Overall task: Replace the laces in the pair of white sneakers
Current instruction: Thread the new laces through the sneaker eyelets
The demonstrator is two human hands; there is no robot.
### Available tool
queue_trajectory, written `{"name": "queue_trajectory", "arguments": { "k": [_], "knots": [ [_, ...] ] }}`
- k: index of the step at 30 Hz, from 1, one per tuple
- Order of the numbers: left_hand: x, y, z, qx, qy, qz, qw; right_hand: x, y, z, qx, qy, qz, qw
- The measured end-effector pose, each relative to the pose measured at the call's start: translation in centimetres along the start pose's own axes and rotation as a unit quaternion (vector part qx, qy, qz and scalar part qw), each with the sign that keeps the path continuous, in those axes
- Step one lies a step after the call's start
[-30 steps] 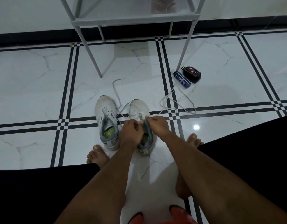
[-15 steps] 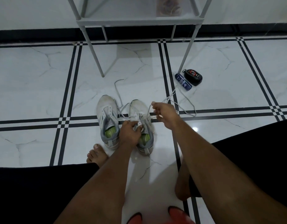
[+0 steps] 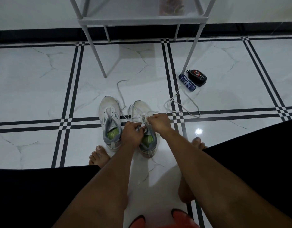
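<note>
The pair of sneakers [image 3: 128, 125] sits on the floor [image 3: 43, 89] between the person's feet, within easy reach. The left hand [image 3: 131, 133] steadies the shoe's tongue, its grip closed there, while the right hand [image 3: 159, 122] pinches the lace [image 3: 181, 106], probably to thread an eyelet.

sneakers [image 3: 110, 119] white, side by side, toes away | lace [image 3: 183, 104] white, trailing right

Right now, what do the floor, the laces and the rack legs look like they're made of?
Floor: polished marble-look tile, probably ceramic; it is veined and mirrors a light spot. Laces: flat white woven fabric, matte, lying limp in loops. Rack legs: thin pale tubes, likely painted metal, though plastic cannot be ruled out.
</note>
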State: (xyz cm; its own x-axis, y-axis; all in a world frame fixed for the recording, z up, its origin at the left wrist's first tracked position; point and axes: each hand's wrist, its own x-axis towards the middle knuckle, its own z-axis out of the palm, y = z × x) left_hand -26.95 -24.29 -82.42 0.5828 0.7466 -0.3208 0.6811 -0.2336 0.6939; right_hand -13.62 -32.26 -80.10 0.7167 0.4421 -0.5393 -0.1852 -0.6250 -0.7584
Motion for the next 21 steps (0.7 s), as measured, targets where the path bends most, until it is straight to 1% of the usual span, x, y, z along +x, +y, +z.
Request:
{"name": "queue_trajectory", "arguments": {
  "k": [3, 4, 5, 7, 10, 13, 15, 16, 17, 18, 19, 20, 21],
  "knots": [
    [0.1, 0.0, -0.1, 0.010, -0.005, -0.002, 1.000, 1.0, -2.5, -1.2, 0.107, -0.013, 0.057, 0.993],
    [0.1, 0.1, -0.1, 0.008, -0.005, -0.004, 1.000, 1.6, -2.8, -1.6, 0.107, -0.003, 0.069, 0.992],
    [0.0, 0.1, -0.1, 0.003, -0.005, -0.005, 1.000, 2.0, -2.6, -1.9, 0.084, 0.012, 0.071, 0.994],
    [0.0, 0.0, 0.0, -0.004, -0.004, -0.002, 1.000, 1.6, -1.5, -2.1, -0.013, 0.020, 0.064, 0.998],
    [0.1, -0.2, 0.1, -0.003, -0.007, 0.004, 1.000, -0.1, 1.1, -0.5, -0.099, 0.017, -0.011, 0.995],
    [0.2, -0.3, 0.2, 0.000, -0.011, 0.000, 1.000, -0.2, 1.9, 0.4, -0.142, 0.020, -0.080, 0.986],
    [0.2, -0.3, 0.1, -0.003, -0.012, -0.004, 1.000, 0.4, 0.7, 0.0, -0.130, 0.007, -0.059, 0.990],
    [0.2, -0.4, 0.1, -0.005, -0.013, -0.003, 1.000, 0.7, -0.2, -0.5, -0.087, -0.016, -0.034, 0.996],
    [0.2, -0.5, 0.1, -0.008, -0.014, -0.003, 1.000, 0.8, -1.3, -1.3, -0.013, -0.047, -0.008, 0.999],
    [0.2, -0.5, 0.1, -0.010, -0.015, -0.005, 1.000, 0.7, -2.5, -2.4, 0.081, -0.091, 0.022, 0.992],
    [0.2, -0.5, 0.1, -0.011, -0.017, -0.008, 1.000, 0.6, -3.7, -3.6, 0.187, -0.141, 0.044, 0.971],
    [0.3, -0.4, 0.2, -0.009, -0.018, -0.010, 1.000, 0.5, -4.8, -4.8, 0.298, -0.178, 0.052, 0.936],
    [0.3, -0.3, 0.2, -0.005, -0.019, -0.011, 1.000, 0.5, -5.7, -6.0, 0.388, -0.189, 0.052, 0.900]
  ]
}}
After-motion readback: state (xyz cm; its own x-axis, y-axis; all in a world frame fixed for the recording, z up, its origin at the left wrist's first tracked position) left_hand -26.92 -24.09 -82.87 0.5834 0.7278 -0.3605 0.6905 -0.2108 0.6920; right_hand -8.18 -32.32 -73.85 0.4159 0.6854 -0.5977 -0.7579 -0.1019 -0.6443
